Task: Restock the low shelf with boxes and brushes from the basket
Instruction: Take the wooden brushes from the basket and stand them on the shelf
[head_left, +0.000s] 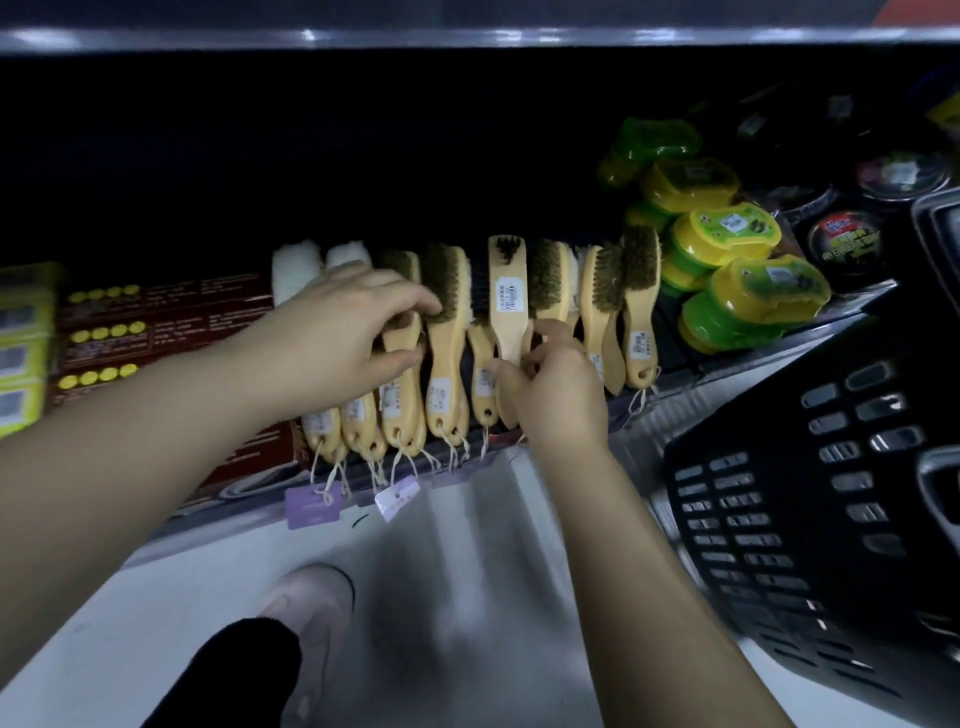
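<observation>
Boxes (156, 332) lie stacked at the left of the low shelf (675, 405). My left grip (353, 332) spreads over the brush row (441, 364); I cannot tell if it clasps one. My right grip (550, 384) pinches the labelled brush (508, 291) by its handle, bristle end pointing into the shelf, above a narrow slot. The basket (810, 493) stands at the right.

Bare at the left hand (343, 332) and the right hand (550, 389), and along both forearms (156, 441) as far as seen. Lower down, clad in a black trouser leg (234, 675), plain and matte, above a pale pinkish-grey shoe (311, 618), round-toed and smooth on top.
</observation>
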